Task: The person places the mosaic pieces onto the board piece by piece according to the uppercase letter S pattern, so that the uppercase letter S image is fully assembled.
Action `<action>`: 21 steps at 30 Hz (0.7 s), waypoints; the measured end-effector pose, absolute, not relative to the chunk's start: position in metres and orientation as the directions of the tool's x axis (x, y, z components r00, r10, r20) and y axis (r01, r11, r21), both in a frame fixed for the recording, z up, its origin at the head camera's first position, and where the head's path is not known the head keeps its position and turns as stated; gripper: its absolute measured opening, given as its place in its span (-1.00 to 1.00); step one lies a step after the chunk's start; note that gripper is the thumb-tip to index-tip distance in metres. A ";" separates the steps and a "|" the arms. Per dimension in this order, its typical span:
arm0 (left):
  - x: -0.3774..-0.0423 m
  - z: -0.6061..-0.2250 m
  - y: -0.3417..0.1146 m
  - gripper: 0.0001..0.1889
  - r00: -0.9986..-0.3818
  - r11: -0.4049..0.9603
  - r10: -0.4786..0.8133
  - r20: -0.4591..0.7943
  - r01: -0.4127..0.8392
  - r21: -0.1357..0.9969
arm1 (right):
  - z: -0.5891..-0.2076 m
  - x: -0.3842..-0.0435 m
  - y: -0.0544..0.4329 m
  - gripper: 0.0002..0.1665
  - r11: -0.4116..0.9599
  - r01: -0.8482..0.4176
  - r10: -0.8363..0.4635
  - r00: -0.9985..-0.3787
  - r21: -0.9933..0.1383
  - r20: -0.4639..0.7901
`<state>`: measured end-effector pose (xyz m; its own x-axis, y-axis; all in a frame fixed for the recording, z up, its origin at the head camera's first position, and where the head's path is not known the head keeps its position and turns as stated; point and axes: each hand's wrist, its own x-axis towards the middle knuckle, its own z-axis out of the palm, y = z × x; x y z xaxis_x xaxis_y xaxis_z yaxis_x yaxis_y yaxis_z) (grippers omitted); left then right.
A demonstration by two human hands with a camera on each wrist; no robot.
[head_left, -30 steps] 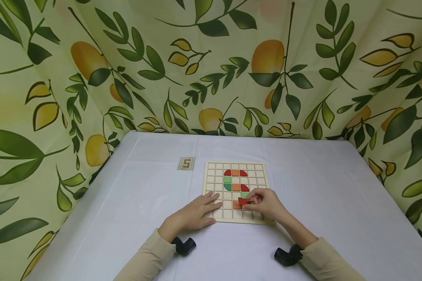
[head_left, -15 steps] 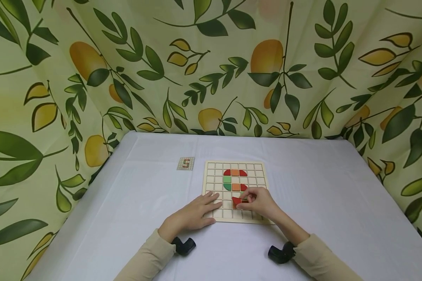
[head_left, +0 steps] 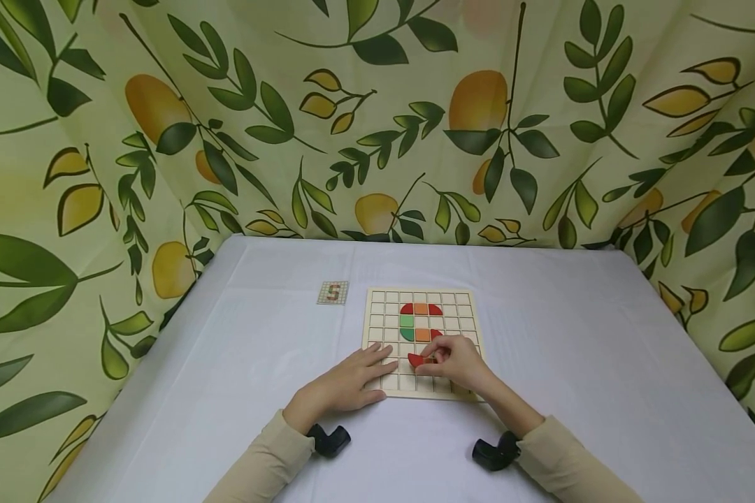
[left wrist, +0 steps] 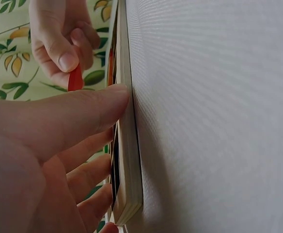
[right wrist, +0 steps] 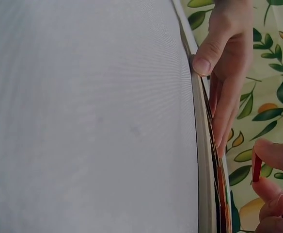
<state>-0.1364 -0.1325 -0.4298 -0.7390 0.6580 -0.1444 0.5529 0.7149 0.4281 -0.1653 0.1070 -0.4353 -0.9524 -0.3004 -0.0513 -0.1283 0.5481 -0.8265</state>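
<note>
A wooden grid board (head_left: 462, 300) lies on the table, holding red, orange and green tiles in an S-like curve. Along its left side my left hand (head_left: 349, 381) rests with fingers spread; in the left wrist view the thumb (left wrist: 115, 99) lies against the board's edge. My right hand (head_left: 462, 363) pinches a red rounded tile (head_left: 414, 360) between thumb and fingertips, over the lower middle of the grid. The right wrist view shows this red tile (right wrist: 256, 167) edge-on, raised off the board. The right hand covers part of the lower tiles.
A small pattern card (head_left: 333, 293) with an S-shaped figure lies left of the board's far corner. Black curved fittings (head_left: 331, 441) sit at both wrists. A leaf-patterned curtain (head_left: 377, 126) stands behind the white-covered table (head_left: 277, 300).
My right hand has moved left across the board with the red tile, from over the orange tile in the lower row to the cells left of it. The left hand has stayed put.
</note>
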 end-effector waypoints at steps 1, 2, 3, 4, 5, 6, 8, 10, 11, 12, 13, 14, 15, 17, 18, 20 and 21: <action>-0.136 -0.430 -0.132 -0.45 -0.739 0.715 0.658 -0.144 0.554 0.427 | -0.435 -0.165 0.107 -0.75 0.548 -0.126 -0.299 -0.953 -0.827 -0.053; -0.137 -0.430 -0.133 -0.45 -0.738 0.714 0.659 -0.143 0.556 0.425 | -0.435 -0.165 0.106 -0.75 0.548 -0.127 -0.301 -0.952 -0.827 -0.053; -0.137 -0.430 -0.133 -0.45 -0.738 0.715 0.660 -0.142 0.557 0.423 | -0.435 -0.165 0.106 -0.76 0.546 -0.128 -0.303 -0.951 -0.828 -0.053; -0.137 -0.430 -0.133 -0.45 -0.738 0.715 0.660 -0.141 0.559 0.421 | -0.435 -0.165 0.106 -0.76 0.545 -0.129 -0.306 -0.951 -0.829 -0.053; -0.137 -0.430 -0.133 -0.45 -0.738 0.715 0.660 -0.140 0.560 0.419 | -0.435 -0.165 0.106 -0.76 0.545 -0.130 -0.307 -0.950 -0.828 -0.052; -0.137 -0.430 -0.133 -0.45 -0.738 0.715 0.660 -0.139 0.560 0.419 | -0.435 -0.165 0.105 -0.76 0.545 -0.131 -0.309 -0.950 -0.828 -0.053; -0.137 -0.431 -0.133 -0.45 -0.738 0.714 0.661 -0.139 0.561 0.419 | -0.435 -0.165 0.105 -0.75 0.548 -0.129 -0.308 -0.950 -0.826 -0.057; -0.137 -0.431 -0.133 -0.45 -0.738 0.716 0.660 -0.143 0.559 0.419 | -0.436 -0.166 0.104 -0.75 0.557 -0.125 -0.303 -0.951 -0.821 -0.061; -0.137 -0.431 -0.133 -0.45 -0.738 0.715 0.660 -0.141 0.560 0.419 | -0.436 -0.166 0.103 -0.75 0.561 -0.128 -0.303 -0.951 -0.818 -0.060; -0.136 -0.431 -0.133 -0.45 -0.738 0.716 0.660 -0.141 0.560 0.417 | -0.436 -0.166 0.103 -0.75 0.566 -0.129 -0.302 -0.951 -0.814 -0.060; -0.136 -0.431 -0.133 -0.45 -0.738 0.716 0.660 -0.142 0.560 0.416 | -0.437 -0.166 0.103 -0.75 0.572 -0.133 -0.301 -0.952 -0.809 -0.057; -0.136 -0.431 -0.133 -0.45 -0.739 0.718 0.659 -0.144 0.559 0.415 | -0.437 -0.167 0.102 -0.75 0.578 -0.134 -0.299 -0.953 -0.805 -0.056; -0.136 -0.431 -0.133 -0.45 -0.738 0.718 0.659 -0.144 0.560 0.414 | -0.437 -0.167 0.101 -0.75 0.586 -0.135 -0.297 -0.953 -0.799 -0.056; -0.136 -0.431 -0.133 -0.45 -0.738 0.717 0.660 -0.142 0.561 0.415 | -0.437 -0.167 0.100 -0.74 0.596 -0.137 -0.293 -0.955 -0.791 -0.056; -0.136 -0.430 -0.133 -0.45 -0.738 0.718 0.659 -0.144 0.560 0.414 | -0.437 -0.167 0.099 -0.74 0.605 -0.137 -0.289 -0.956 -0.784 -0.056; -0.136 -0.430 -0.133 -0.45 -0.738 0.718 0.659 -0.147 0.559 0.415 | -0.436 -0.168 0.098 -0.74 0.616 -0.138 -0.285 -0.957 -0.775 -0.057; -0.136 -0.430 -0.133 -0.45 -0.737 0.717 0.660 -0.145 0.560 0.415 | -0.436 -0.168 0.097 -0.74 0.621 -0.139 -0.284 -0.957 -0.771 -0.056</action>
